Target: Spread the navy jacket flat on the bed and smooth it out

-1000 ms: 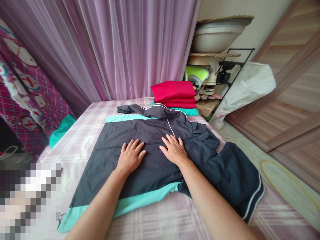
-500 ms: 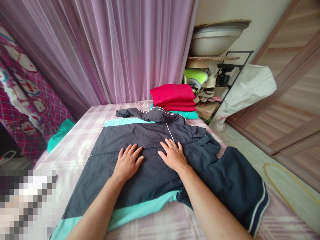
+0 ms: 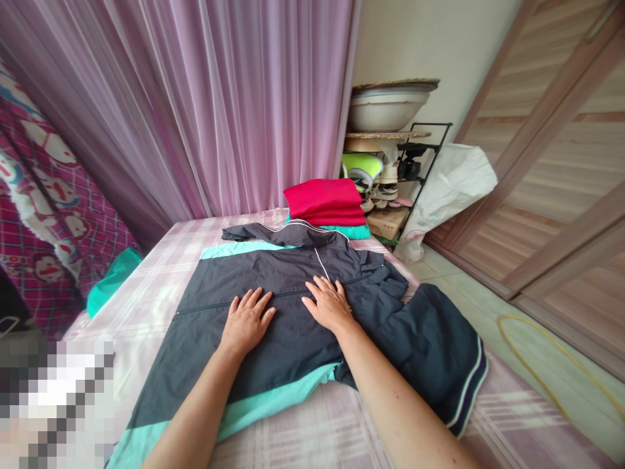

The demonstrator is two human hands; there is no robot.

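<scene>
A dark navy jacket (image 3: 273, 273) with teal bands and white piping lies spread flat on a bed covered by a pink plaid sheet (image 3: 161, 260). My left hand (image 3: 247, 319) rests palm down on the jacket's middle, fingers stretched out along the zip line. My right hand (image 3: 328, 303) lies flat beside it, slightly farther forward, fingers also extended. One dark sleeve (image 3: 439, 352) with a striped cuff trails off to the right side of the bed. Neither hand holds anything.
A folded stack, red clothes (image 3: 325, 200) over teal, sits at the bed's far end. Purple curtains (image 3: 219, 111) hang behind. A black rack (image 3: 415, 150) with shoes and a basin (image 3: 388, 107) stands right, beside a white bag (image 3: 449, 189). A teal cloth (image 3: 112, 280) lies left.
The view has tilted up and shifted; both hands stay flat on the jacket in nearly the same place, sliding very slightly towards me.
</scene>
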